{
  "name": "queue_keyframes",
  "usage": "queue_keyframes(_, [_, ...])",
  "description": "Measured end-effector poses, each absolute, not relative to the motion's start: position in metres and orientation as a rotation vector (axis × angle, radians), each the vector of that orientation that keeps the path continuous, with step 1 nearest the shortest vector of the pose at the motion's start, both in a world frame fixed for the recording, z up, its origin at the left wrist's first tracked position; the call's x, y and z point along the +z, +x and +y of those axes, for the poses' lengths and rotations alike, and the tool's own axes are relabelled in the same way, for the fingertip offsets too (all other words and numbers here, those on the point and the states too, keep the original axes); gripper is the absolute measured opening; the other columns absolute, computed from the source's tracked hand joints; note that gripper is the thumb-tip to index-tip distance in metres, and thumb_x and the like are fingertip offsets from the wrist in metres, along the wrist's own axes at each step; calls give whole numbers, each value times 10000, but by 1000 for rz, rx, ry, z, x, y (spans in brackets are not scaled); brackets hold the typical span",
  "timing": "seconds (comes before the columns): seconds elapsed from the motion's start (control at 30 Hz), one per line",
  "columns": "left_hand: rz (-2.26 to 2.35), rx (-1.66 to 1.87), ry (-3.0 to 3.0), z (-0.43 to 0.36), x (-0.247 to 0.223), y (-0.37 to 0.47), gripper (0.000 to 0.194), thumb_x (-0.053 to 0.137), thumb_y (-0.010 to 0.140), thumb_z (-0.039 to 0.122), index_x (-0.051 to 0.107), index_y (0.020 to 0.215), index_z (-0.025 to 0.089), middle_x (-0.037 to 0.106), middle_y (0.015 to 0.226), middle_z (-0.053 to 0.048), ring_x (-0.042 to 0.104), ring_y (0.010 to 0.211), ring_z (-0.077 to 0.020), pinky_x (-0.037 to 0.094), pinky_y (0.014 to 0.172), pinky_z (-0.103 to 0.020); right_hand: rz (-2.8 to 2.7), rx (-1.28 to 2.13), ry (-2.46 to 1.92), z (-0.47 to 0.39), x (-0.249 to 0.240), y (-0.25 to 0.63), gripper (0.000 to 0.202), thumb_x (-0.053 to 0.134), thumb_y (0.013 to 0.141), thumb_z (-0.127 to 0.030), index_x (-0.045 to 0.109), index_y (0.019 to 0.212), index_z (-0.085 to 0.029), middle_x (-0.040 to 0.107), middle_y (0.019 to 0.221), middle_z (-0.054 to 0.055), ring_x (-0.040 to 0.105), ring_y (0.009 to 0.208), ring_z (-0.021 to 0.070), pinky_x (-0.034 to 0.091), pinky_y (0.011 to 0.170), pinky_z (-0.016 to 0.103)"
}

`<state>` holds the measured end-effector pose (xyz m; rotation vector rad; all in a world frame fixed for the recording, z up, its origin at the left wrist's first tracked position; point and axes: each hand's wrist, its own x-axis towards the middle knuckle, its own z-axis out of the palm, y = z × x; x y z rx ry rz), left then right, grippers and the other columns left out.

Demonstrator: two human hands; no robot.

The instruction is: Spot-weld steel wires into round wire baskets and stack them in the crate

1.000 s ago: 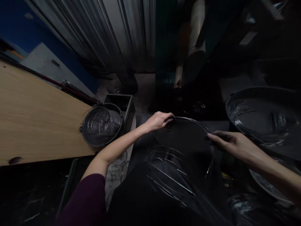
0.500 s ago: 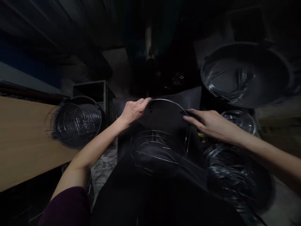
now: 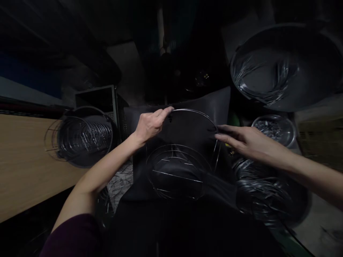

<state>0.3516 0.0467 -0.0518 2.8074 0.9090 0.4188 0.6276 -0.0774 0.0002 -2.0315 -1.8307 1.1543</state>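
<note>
In the head view my left hand (image 3: pixel 152 123) is closed, its fingertips pinching a thin, curved metal wire (image 3: pixel 194 111) near its left end. My right hand (image 3: pixel 245 141) pinches the same wire on the right between thumb and fingers. The wire arches between the hands, and thin strands run down below my right fingers. Under them a round wire frame (image 3: pixel 178 176) with straight cross wires rests over the dark cloth on my lap. Whether the held wire joins this frame I cannot tell.
To the left, a bucket (image 3: pixel 85 165) of wire rings stands by a wooden board (image 3: pixel 24 160) and a crate (image 3: pixel 114 103). At right are a large basin (image 3: pixel 308 89) with wire bundles, a bowl (image 3: pixel 291 130) of small metal pieces, and more wire bundles (image 3: pixel 265 192).
My right hand has shifted slightly right, so a longer arc of wire shows between the hands. My left hand keeps its pinch. The surroundings have shifted a little as my head moved.
</note>
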Motion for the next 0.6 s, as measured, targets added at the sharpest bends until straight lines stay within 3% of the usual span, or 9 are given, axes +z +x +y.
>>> queue_keyframes(0.1, [894, 509, 2785, 44, -52, 356, 361, 318, 940, 194, 544, 1216, 137, 688, 971, -59, 647, 813, -102, 498, 700, -191, -1899, 1144, -2019, -71, -5, 634, 456, 540, 830, -517, 673, 1096, -172, 652, 624, 34, 643, 617, 237, 507, 597, 348])
queue_keyframes(0.3, [972, 507, 2790, 40, -56, 364, 350, 353, 936, 203, 585, 1194, 153, 702, 849, -44, 630, 675, -94, 460, 600, -177, -1819, 886, -2191, -65, -34, 622, 312, 545, 834, -388, 707, 999, -179, 716, 883, 82, 672, 774, 257, 524, 719, 377])
queue_keyframes(0.5, [1006, 447, 2789, 47, -65, 359, 389, 372, 905, 168, 564, 1243, 176, 704, 895, -45, 629, 679, -97, 467, 604, -171, -1931, 830, -1971, -63, -33, 616, 391, 393, 915, -400, 650, 1129, -199, 699, 1023, 70, 660, 936, 251, 527, 819, 368])
queue_keyframes(0.6, [1061, 417, 2766, 46, -68, 355, 401, 372, 900, 155, 565, 1249, 185, 703, 887, -48, 629, 676, -100, 473, 620, -173, -2055, 583, -1911, -55, -38, 605, 419, 336, 936, -343, 581, 1228, -168, 669, 1107, 94, 655, 951, 251, 526, 816, 378])
